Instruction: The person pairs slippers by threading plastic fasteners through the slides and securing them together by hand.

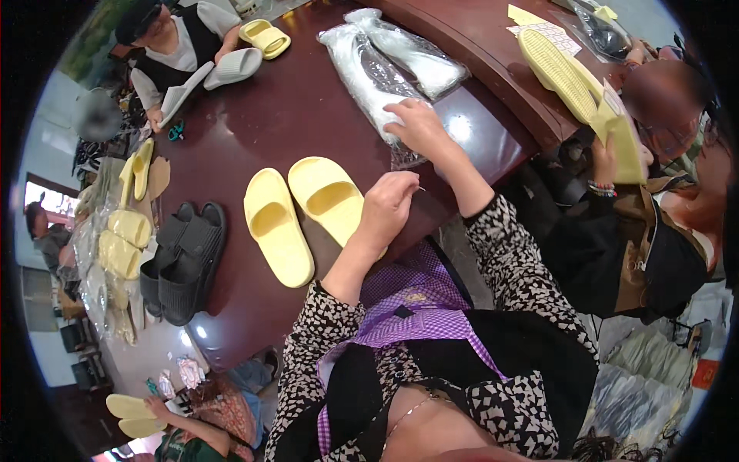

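Note:
A pair of yellow slides lies on the table in front of me: the left slide (279, 229) stands apart from the right slide (329, 196). Over the right slide's edge is my left hand (387, 206), its fingers pinched together; a tiny pale strand shows at the fingertips, too small to name. My right hand (422, 127) reaches to the near end of a clear plastic bag of thin white strands (358, 73), fingers apart and touching or just above it. A second such bag (419, 58) lies beside it.
On the dark red table (208, 146) black slides (188, 262) and bagged yellow slides (123, 242) lie at left. Across it a person handles grey slides (233, 68) by a yellow pair (265, 38). At right, a person holds yellow slides (558, 77); a raised ledge (493, 58) borders the table.

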Demonstrator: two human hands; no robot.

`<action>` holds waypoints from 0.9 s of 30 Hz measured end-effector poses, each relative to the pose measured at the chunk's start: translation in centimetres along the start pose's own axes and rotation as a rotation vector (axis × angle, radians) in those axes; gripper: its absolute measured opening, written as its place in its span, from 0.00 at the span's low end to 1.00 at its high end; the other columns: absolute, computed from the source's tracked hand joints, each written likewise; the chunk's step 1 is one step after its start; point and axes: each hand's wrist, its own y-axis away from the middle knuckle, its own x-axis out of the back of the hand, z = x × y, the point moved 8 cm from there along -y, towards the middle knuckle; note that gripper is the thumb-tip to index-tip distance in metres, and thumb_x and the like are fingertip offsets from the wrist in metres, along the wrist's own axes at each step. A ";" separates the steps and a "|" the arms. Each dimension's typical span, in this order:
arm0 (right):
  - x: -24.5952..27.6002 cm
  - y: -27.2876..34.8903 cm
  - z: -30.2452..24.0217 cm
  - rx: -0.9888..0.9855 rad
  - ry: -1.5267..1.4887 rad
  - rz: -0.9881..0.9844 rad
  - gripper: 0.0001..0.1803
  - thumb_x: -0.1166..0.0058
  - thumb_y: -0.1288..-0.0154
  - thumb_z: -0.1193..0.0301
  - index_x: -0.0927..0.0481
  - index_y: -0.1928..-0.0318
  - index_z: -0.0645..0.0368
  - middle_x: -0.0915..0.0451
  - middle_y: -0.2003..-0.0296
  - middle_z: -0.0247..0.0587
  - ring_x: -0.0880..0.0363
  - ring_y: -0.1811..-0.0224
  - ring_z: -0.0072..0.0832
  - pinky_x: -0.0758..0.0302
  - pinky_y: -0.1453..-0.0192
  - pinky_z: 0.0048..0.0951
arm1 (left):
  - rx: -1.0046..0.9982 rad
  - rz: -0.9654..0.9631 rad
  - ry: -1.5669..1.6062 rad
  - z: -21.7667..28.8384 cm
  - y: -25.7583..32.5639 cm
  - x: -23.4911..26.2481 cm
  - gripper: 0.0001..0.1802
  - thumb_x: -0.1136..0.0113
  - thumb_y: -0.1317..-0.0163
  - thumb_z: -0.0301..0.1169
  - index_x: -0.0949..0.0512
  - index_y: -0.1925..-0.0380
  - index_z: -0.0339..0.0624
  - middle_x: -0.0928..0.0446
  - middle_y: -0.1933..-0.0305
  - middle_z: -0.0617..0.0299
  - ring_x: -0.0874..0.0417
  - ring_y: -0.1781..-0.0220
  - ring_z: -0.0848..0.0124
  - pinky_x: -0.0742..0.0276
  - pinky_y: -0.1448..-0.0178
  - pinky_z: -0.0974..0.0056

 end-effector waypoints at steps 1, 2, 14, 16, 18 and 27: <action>-1.4 -0.5 0.1 0.031 0.190 -0.064 0.13 0.40 0.44 0.64 0.18 0.58 0.51 0.22 0.60 0.40 0.23 0.55 0.38 0.27 0.50 0.38 | 0.001 0.004 -0.007 0.3 0.4 0.1 0.07 0.42 0.44 0.17 0.22 0.65 0.35 0.19 0.62 0.53 0.17 0.61 0.61 0.21 0.56 0.64; -1.9 -0.9 0.0 0.038 0.183 -0.067 0.13 0.40 0.44 0.64 0.18 0.58 0.51 0.22 0.60 0.40 0.23 0.55 0.38 0.27 0.50 0.38 | 0.029 0.004 0.013 0.3 1.0 0.3 0.07 0.42 0.44 0.17 0.22 0.65 0.35 0.19 0.63 0.54 0.17 0.62 0.62 0.21 0.57 0.64; -3.4 -2.0 1.8 -0.098 0.209 -0.074 0.15 0.40 0.47 0.62 0.17 0.57 0.46 0.22 0.58 0.38 0.24 0.52 0.40 0.29 0.47 0.40 | 0.278 -0.118 0.506 6.5 6.4 6.3 0.03 0.43 0.39 0.19 0.22 0.66 0.33 0.18 0.66 0.53 0.17 0.64 0.66 0.21 0.58 0.65; -3.3 -1.9 2.0 -0.105 0.197 -0.065 0.15 0.40 0.47 0.62 0.17 0.57 0.47 0.22 0.58 0.39 0.24 0.52 0.40 0.29 0.46 0.40 | 0.274 -0.055 0.550 7.0 6.9 8.8 0.02 0.43 0.39 0.20 0.22 0.66 0.33 0.18 0.67 0.52 0.17 0.64 0.63 0.20 0.57 0.62; -3.7 -1.8 2.1 -0.101 0.188 -0.065 0.14 0.40 0.47 0.62 0.17 0.58 0.47 0.22 0.58 0.39 0.24 0.52 0.40 0.29 0.46 0.40 | 0.238 0.157 0.678 7.4 7.8 12.2 0.02 0.41 0.42 0.18 0.23 0.68 0.32 0.19 0.66 0.51 0.17 0.63 0.62 0.20 0.56 0.61; -3.9 -1.8 3.2 -0.126 0.067 -0.048 0.12 0.39 0.46 0.62 0.15 0.60 0.47 0.21 0.59 0.39 0.24 0.51 0.39 0.29 0.46 0.40 | 0.094 0.363 0.693 8.1 11.6 18.5 0.04 0.43 0.36 0.23 0.26 0.64 0.33 0.21 0.71 0.49 0.19 0.69 0.60 0.20 0.59 0.55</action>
